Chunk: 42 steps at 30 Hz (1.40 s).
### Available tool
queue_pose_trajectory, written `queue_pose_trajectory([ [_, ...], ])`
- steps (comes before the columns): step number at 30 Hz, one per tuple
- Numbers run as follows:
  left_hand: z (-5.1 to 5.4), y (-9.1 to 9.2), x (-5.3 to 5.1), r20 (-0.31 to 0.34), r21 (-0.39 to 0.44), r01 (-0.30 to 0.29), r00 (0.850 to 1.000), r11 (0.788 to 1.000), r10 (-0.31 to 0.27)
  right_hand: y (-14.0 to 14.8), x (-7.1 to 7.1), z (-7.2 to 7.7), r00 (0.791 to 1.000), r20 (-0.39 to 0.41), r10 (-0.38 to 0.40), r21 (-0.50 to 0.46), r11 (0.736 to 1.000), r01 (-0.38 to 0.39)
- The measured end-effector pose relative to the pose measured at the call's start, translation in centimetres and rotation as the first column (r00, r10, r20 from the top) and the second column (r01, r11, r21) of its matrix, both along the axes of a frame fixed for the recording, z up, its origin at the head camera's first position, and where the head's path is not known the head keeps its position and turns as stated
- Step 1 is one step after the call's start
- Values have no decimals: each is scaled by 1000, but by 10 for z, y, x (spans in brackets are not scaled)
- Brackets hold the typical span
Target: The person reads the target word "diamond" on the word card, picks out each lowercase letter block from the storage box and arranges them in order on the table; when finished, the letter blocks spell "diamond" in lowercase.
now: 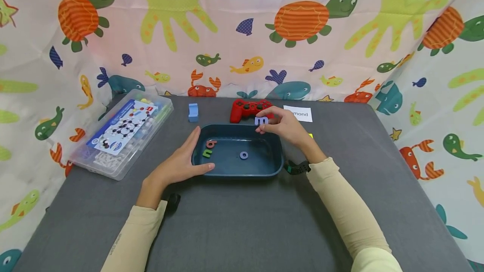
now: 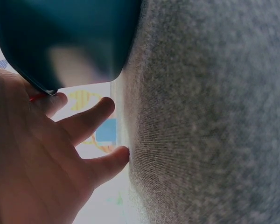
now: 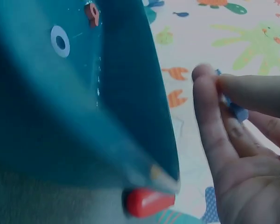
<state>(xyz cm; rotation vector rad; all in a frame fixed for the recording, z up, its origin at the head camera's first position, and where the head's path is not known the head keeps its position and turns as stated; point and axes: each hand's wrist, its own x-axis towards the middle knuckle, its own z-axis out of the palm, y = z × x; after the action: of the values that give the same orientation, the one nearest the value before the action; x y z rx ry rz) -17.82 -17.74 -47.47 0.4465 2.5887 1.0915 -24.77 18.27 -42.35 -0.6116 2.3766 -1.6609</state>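
Observation:
A dark blue tray (image 1: 242,174) stands on the grey table. My left hand (image 1: 179,158) rests against its left end, thumb across the front corner and straight fingers along the outside. In the left wrist view, fingers (image 2: 86,120) extend below the tray's wall. Above the back right rim, my right hand (image 1: 281,127) pinches a purple letter m (image 1: 261,120) between thumb and fingers. The right wrist view shows that letter (image 3: 238,111) mostly hidden by the fingers. Inside the tray lie a purple letter o (image 1: 243,155), a green letter n (image 1: 206,153) and a reddish letter (image 1: 211,143).
Behind the tray sit a red game controller (image 1: 237,110), a light blue block (image 1: 193,112) and a partly covered white word card (image 1: 302,114). A yellow piece (image 1: 311,135) shows by the right wrist. A clear plastic case (image 1: 113,167) lies at the left. A patterned cloth (image 1: 242,45) hangs behind.

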Motion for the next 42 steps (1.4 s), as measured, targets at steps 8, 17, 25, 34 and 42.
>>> queue_pose_trajectory([
  [8, -1, 0, 0, 0, 4, -5, 1000, 1000, 5, 23, 5, -3, 994, -59, -94, 97, 990, 100],
  [17, 0, 2, 0, 4, 9, -8, 1000, 1000, 8, 49, 6, -10, 986, -41, -162, 101, 981, 166],
  [25, 0, 2, 0, 4, 11, -4, 1000, 1000, 4, 69, 10, -13, 973, 37, -228, 24, 974, 227],
  [34, 0, 1, 1, 6, 6, 0, 1000, 1000, 0, 99, 12, -17, 951, 45, -305, 25, 952, 304],
  [42, 0, 1, 1, -4, 12, 10, 1000, 1000, -10, 119, 15, -20, 934, 55, -353, 6, 936, 353],
])
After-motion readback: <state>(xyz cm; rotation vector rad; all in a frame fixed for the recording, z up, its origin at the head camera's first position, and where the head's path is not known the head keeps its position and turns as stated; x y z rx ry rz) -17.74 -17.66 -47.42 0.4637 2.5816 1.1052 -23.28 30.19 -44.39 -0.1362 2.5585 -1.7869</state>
